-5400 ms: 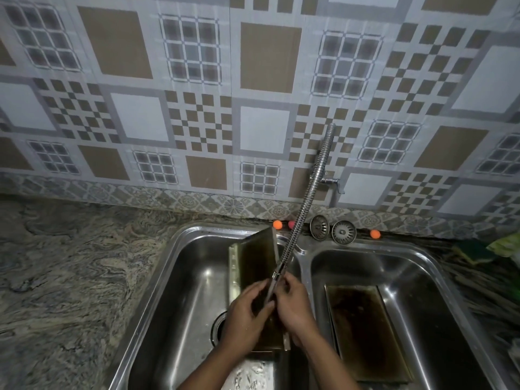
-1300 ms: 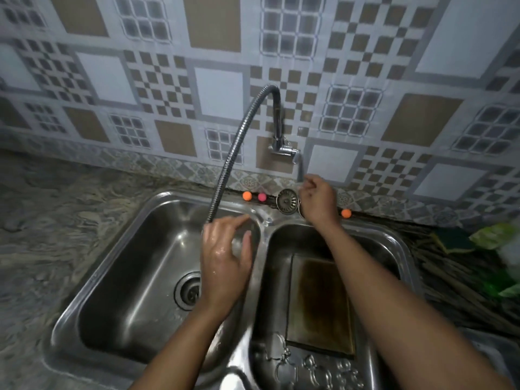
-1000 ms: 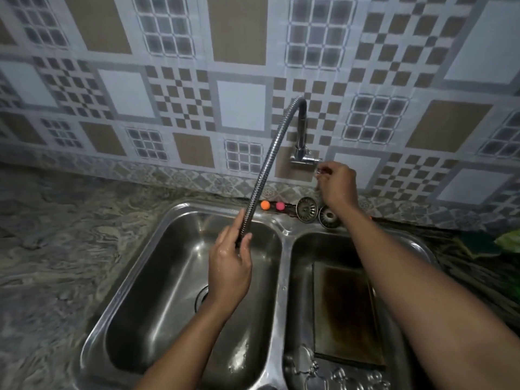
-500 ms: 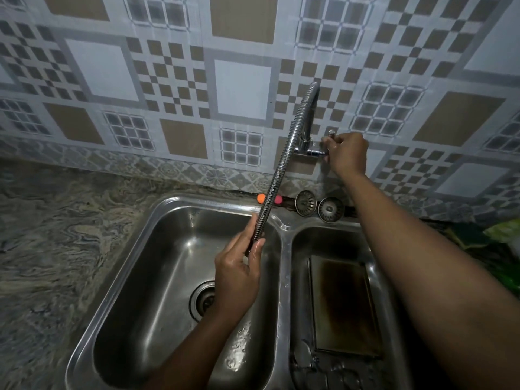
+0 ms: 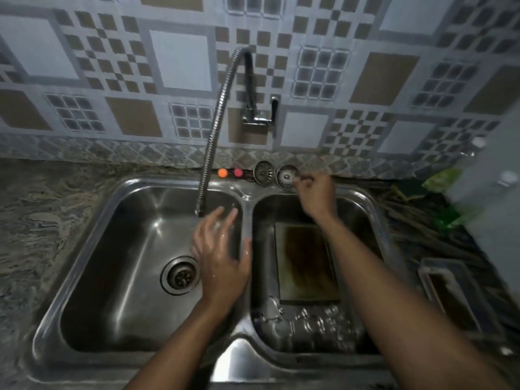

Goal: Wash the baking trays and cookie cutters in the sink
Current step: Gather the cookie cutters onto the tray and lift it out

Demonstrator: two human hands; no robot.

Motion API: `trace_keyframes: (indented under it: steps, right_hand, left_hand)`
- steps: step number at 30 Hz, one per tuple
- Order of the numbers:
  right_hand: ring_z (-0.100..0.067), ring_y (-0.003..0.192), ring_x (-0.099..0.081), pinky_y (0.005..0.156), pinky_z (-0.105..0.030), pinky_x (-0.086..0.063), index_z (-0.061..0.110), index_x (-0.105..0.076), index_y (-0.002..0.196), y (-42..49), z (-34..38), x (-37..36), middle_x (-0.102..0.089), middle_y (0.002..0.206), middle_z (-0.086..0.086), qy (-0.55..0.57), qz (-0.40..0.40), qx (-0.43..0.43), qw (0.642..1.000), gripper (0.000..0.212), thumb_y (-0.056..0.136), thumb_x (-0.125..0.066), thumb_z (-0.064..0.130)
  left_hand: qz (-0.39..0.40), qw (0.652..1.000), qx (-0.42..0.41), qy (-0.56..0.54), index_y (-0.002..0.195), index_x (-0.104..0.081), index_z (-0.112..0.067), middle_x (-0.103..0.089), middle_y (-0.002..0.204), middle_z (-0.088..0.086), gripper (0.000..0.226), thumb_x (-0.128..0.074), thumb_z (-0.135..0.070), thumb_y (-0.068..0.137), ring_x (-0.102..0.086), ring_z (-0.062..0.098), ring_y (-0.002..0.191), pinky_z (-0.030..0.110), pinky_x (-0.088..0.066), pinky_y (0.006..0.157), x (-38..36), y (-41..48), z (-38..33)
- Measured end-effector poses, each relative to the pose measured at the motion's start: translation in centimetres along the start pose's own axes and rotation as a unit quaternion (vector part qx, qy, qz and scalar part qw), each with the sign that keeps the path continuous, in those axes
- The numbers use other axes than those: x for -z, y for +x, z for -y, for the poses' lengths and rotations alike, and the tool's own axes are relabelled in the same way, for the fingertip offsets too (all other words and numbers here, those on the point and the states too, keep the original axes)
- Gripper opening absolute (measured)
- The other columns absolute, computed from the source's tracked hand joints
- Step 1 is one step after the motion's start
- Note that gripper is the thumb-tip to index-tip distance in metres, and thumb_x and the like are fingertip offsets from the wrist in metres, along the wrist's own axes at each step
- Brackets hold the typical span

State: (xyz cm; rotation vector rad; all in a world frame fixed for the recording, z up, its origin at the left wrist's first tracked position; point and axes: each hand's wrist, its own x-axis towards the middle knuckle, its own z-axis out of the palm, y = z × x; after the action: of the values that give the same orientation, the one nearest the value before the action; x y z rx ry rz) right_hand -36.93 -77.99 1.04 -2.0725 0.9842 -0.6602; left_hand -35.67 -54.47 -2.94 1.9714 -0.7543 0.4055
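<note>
Baking tray (image 5: 306,263): dark, brown-stained, lying flat on the floor of the right basin (image 5: 260,249) of the steel sink (image 5: 242,358). Cookie cutters (image 5: 312,325): shiny metal, blurred, heaped just in front of the tray in the same basin. Left basin (image 5: 112,277): drain (image 5: 180,274) in its floor. Left hand (image 5: 219,257) is wet, fingers spread and released, just below the hose tap (image 5: 213,130) tip. Right hand (image 5: 316,192) is at the back rim beside a strainer plug (image 5: 287,175), fingers curled; can't tell if pinching anything. Right forearm crosses the tray's corner. Second strainer (image 5: 264,171), orange ball (image 5: 222,172) and pink ball (image 5: 238,172) sit on the rim. Blurred white-rimmed container (image 5: 450,291) sits on the counter (image 5: 42,220), right.
</note>
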Motion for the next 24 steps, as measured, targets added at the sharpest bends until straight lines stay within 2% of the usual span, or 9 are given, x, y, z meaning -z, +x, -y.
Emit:
trace_keyframes:
  steps: [3, 6, 9, 11, 14, 16, 19, 21, 24]
  right_hand:
    - [-0.017, 0.084, -0.067, 0.072, -0.019, -0.044, 0.006, -0.070, 0.107, -5.0, -5.2, 1.7, -0.074, 0.093, -0.010, -0.022, 0.050, -0.049, 0.997, 0.024, 0.088, -0.067, 0.020]
    - [-0.023, 0.094, -0.068, 0.075, -0.021, -0.046, 0.007, -0.071, 0.107, -9.6, -11.8, 2.8, -0.073, 0.099, -0.010, -0.098, 0.140, -0.105, 0.980, 0.024, 0.087, -0.069, 0.020]
    - [-0.028, 0.100, -0.068, 0.083, -0.033, -0.054, 0.012, -0.073, 0.097, -13.2, -17.5, 3.7, -0.072, 0.101, -0.011, -0.202, 0.242, -0.144, 0.938, 0.016, 0.086, -0.064, 0.017]
    - [-0.030, 0.106, -0.065, 0.085, -0.033, -0.053, 0.011, -0.070, 0.103, -14.8, -19.9, 4.2, -0.070, 0.108, -0.013, -0.268, 0.312, -0.147, 0.900, 0.020, 0.089, -0.057, 0.018]
    - [-0.030, 0.114, -0.061, 0.089, -0.033, -0.049, 0.012, -0.062, 0.118, -16.2, -22.2, 4.2, -0.063, 0.123, -0.012, -0.323, 0.380, -0.144, 0.855, 0.029, 0.092, -0.054, 0.023]
    - [-0.031, 0.118, -0.057, 0.092, -0.034, -0.046, 0.015, -0.053, 0.127, -16.8, -23.1, 3.8, -0.056, 0.131, -0.012, -0.317, 0.397, -0.147, 0.849, 0.034, 0.093, -0.050, 0.020]
    - [-0.031, 0.128, -0.048, 0.102, -0.037, -0.043, 0.023, -0.039, 0.142, -17.5, -23.5, 2.5, -0.044, 0.142, -0.011, -0.298, 0.427, -0.149, 0.841, 0.056, 0.089, -0.059, 0.028]
    - [-0.031, 0.131, -0.043, 0.105, -0.039, -0.041, 0.028, -0.033, 0.146, -17.4, -23.5, 1.7, -0.038, 0.147, -0.011, -0.302, 0.434, -0.143, 0.836, 0.066, 0.087, -0.061, 0.034]
    - [-0.034, 0.132, -0.041, 0.104, -0.039, -0.038, 0.026, -0.032, 0.145, -17.1, -23.7, 0.9, -0.035, 0.149, -0.012, -0.313, 0.430, -0.146, 0.834, 0.067, 0.088, -0.060, 0.046]
  left_hand:
    - [0.207, 0.978, 0.005, -0.007, 0.126, -0.059, -0.021, -0.060, 0.124, 0.002, 0.041, -0.067, -0.030, 0.087, -0.053, 0.023, 0.116, 0.045, -0.048, 0.096, -3.0, -2.3, -1.0]
    - [0.394, 0.914, 0.052, 0.076, 0.122, -0.063, -0.025, -0.064, 0.121, 0.003, 0.040, -0.066, -0.038, 0.085, -0.061, 0.025, 0.111, 0.038, -0.052, 0.090, -6.5, -5.2, -1.8]
    - [0.507, 0.841, 0.100, 0.160, 0.121, -0.063, -0.027, -0.059, 0.124, 0.003, 0.038, -0.061, -0.041, 0.086, -0.062, 0.029, 0.110, 0.039, -0.052, 0.092, -9.6, -8.5, -1.8]
    - [0.550, 0.800, 0.125, 0.202, 0.122, -0.061, -0.025, -0.053, 0.126, 0.006, 0.037, -0.062, -0.033, 0.086, -0.059, 0.031, 0.113, 0.041, -0.051, 0.094, -11.3, -10.3, -1.4]
    - [0.576, 0.769, 0.145, 0.236, 0.125, -0.059, -0.022, -0.049, 0.127, 0.010, 0.039, -0.060, -0.027, 0.086, -0.052, 0.032, 0.120, 0.041, -0.049, 0.098, -13.0, -12.4, -0.6]
    - [0.588, 0.755, 0.150, 0.247, 0.127, -0.056, -0.020, -0.047, 0.131, 0.014, 0.037, -0.054, -0.024, 0.091, -0.044, 0.033, 0.127, 0.042, -0.044, 0.104, -13.8, -13.2, -0.2]
    - [0.611, 0.726, 0.170, 0.264, 0.131, -0.052, -0.020, -0.042, 0.139, 0.018, 0.037, -0.046, -0.025, 0.094, -0.037, 0.037, 0.135, 0.047, -0.039, 0.108, -14.7, -14.0, 0.4]
    - [0.628, 0.710, 0.186, 0.258, 0.127, -0.054, -0.022, -0.048, 0.135, 0.017, 0.039, -0.046, -0.029, 0.090, -0.045, 0.037, 0.129, 0.048, -0.043, 0.103, -15.4, -14.5, 1.3]
    - [0.659, 0.681, 0.184, 0.262, 0.115, -0.055, -0.028, -0.058, 0.123, 0.013, 0.034, -0.051, -0.031, 0.082, -0.048, 0.037, 0.120, 0.045, -0.042, 0.100, -17.3, -16.4, 4.1]
